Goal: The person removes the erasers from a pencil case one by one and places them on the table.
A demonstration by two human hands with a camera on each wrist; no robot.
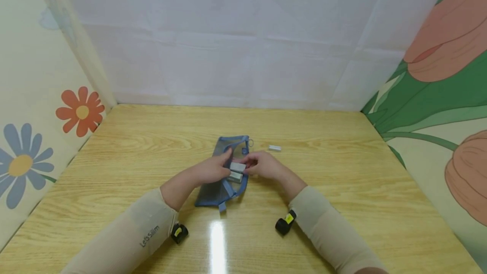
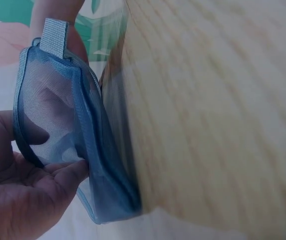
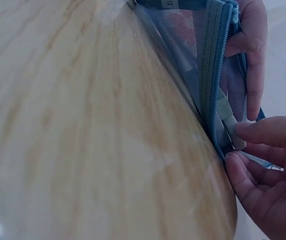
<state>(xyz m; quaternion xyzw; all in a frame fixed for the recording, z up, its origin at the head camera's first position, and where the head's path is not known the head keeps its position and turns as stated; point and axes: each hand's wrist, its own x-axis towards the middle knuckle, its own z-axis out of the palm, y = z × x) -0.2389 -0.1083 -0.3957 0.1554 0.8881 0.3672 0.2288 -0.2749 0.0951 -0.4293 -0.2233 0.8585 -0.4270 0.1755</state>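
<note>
The head view gives you the whole layout: the blue mesh pouch (image 1: pixel 210 191) lies on the worktop (image 1: pixel 342 160) just below the centre of the frame, mouth facing right. Only from there can you see two pale blocks together at that mouth, the upper block (image 1: pixel 238 167) just above the lower block (image 1: pixel 235 176), and a small white piece (image 1: pixel 275 148) lying apart, right of the pouch and a little higher in the frame. A ring (image 1: pixel 250 143) shows at the pouch's upper right corner.

Your left wrist view adds the closed mesh side and the woven tab (image 2: pixel 56 37) at upper left; the blocks can't be made out there. Your right wrist view adds the zip (image 3: pixel 217 75) running down the upper right, and a printed tag (image 3: pixel 170 4) at the top edge.

Your left hand (image 1: pixel 213 168) grips the pouch by its edge, its fingers on both sides of the mesh at the lower left of its own wrist view. Your right hand (image 1: pixel 264 165) has thumb and fingers nearly together, pinching a pale block at the mouth, seen at right in its wrist view.
</note>
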